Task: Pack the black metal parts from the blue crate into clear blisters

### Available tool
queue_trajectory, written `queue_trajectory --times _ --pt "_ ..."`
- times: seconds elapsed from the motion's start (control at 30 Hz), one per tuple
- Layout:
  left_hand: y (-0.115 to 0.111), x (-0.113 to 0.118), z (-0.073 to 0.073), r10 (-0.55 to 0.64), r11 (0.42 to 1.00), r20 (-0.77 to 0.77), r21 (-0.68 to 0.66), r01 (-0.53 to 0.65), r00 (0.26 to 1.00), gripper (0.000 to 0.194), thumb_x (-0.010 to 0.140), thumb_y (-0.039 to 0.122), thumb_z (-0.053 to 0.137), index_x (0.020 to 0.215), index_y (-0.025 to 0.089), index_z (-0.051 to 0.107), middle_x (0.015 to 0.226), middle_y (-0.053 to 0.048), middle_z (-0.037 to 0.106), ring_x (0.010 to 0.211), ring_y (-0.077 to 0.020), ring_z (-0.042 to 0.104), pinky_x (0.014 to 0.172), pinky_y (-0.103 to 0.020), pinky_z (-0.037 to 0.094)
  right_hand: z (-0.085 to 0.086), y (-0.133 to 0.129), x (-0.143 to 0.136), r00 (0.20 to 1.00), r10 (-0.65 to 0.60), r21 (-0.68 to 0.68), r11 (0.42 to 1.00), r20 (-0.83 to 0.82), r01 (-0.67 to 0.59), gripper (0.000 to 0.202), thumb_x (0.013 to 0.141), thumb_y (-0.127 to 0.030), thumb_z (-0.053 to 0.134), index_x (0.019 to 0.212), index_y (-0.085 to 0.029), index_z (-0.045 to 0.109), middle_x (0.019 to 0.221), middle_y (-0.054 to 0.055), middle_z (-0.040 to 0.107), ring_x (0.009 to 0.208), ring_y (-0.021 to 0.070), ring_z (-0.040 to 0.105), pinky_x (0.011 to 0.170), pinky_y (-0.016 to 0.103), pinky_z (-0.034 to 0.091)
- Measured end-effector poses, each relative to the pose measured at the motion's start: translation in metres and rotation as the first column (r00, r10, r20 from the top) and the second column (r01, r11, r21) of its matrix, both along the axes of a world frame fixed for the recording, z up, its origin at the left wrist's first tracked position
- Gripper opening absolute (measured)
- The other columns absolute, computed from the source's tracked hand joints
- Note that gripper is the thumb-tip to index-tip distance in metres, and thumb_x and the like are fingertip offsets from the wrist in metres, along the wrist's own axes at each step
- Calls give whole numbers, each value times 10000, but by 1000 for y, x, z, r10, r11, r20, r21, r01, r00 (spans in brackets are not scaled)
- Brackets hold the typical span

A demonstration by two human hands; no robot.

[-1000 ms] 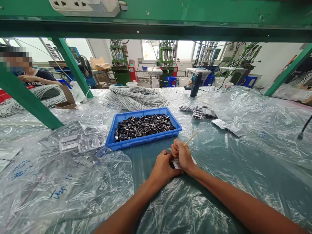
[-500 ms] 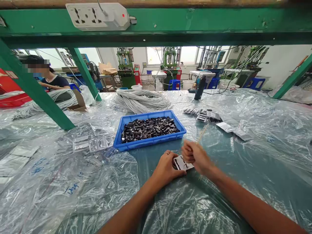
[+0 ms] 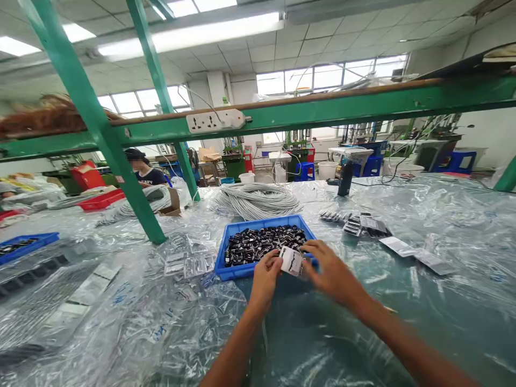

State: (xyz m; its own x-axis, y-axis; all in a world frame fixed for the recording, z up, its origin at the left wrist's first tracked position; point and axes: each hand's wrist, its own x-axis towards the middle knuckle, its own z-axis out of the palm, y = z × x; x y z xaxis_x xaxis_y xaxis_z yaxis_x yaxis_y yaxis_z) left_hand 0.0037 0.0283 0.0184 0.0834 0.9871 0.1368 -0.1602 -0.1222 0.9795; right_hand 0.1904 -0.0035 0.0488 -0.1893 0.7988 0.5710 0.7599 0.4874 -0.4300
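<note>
My left hand [image 3: 265,274] is closed on the left edge of a small flat white piece [image 3: 291,261] with dark ragged marks, raised at the near edge of the blue tray [image 3: 230,273]. My right hand [image 3: 332,271] is at the right side of the white piece, fingers apart and slightly blurred. Whether its fingertips touch the piece I cannot tell. Many small black parts with shiny metal bits [image 3: 262,241] fill the tray. A short thin pale stick [image 3: 390,309] shows beside my right forearm, partly hidden.
Flat white pieces [image 3: 415,256] and packs of dark parts [image 3: 365,224] lie to the right. Clear plastic trays [image 3: 189,264] sit left of the blue tray. Behind it is a coil of grey cable [image 3: 260,200]. A green post [image 3: 137,199] stands left; a co-worker [image 3: 148,173] sits beyond.
The view has tilted up and turned left. Both hands have lifted the white piece from the table toward the tray. My right hand has opened and let go of the thin stick.
</note>
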Motion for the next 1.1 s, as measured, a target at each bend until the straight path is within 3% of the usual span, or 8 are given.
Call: queue_trajectory --times 0.1,0.23,0.47,0.57,0.67,0.77,0.87,1.1 --pt "14 0 6 78 997 164 -27 -75 983 535 711 574 741 996 123 702 942 -87 703 821 -164 631 775 -288 499 4 23 -50 999 37 54 998 14 -38 404 879 -299 552 1245 -137 602 1233 201 598 1186 338 553 1010 496 468" --pt "40 -5 26 100 995 340 -38 -92 935 515 596 497 854 946 136 740 944 -95 730 878 -179 661 835 -287 495 3 67 -79 987 65 41 997 -147 -60 455 866 -254 561 1306 -137 569 1281 194 591 1202 315 566 1021 484 473" --pt "76 -18 32 67 993 131 85 -79 989 400 596 459 826 838 145 770 780 -67 714 710 -179 614 702 -303 472 -3 104 -75 837 211 -99 949 -505 -299 319 826 -287 657 1112 -147 659 1065 124 725 988 261 691 863 379 558" --pt "84 -23 26 148 986 21 78 -149 989 263 601 346 809 775 154 763 701 -37 683 628 -158 555 636 -285 430 -6 108 -67 882 210 -157 941 -422 -299 194 858 -232 599 1010 -153 690 952 93 745 886 235 705 839 349 542" --pt "92 -29 19 253 966 8 57 -253 967 143 657 275 752 754 171 743 731 -31 678 698 -169 567 672 -271 425 -6 112 -61 979 93 -245 960 -181 -136 223 891 -152 485 894 -142 708 829 90 736 799 218 691 829 338 518" --pt "98 -33 15 318 948 38 10 -319 947 123 732 294 676 747 174 701 754 -27 666 734 -171 579 694 -271 435 -9 114 -61 998 23 -203 979 -58 -34 293 846 -114 522 1091 -104 684 1083 158 711 1027 257 659 944 366 492" --pt "99 -30 15 273 962 104 -52 -269 956 192 764 358 626 732 170 642 740 -32 654 729 -175 603 699 -290 471 -17 115 -68 997 56 -44 997 -56 -58 450 848 -171 570 1292 -99 582 1318 186 596 1250 292 538 1069 440 433" --pt "90 -14 18 148 989 190 -42 -143 971 366 604 400 810 804 148 636 770 -28 659 744 -161 612 735 -283 475 -35 112 -83 986 168 108 980 -23 -165 449 913 -123 457 1356 -138 524 1365 190 547 1301 300 503 1078 515 448"
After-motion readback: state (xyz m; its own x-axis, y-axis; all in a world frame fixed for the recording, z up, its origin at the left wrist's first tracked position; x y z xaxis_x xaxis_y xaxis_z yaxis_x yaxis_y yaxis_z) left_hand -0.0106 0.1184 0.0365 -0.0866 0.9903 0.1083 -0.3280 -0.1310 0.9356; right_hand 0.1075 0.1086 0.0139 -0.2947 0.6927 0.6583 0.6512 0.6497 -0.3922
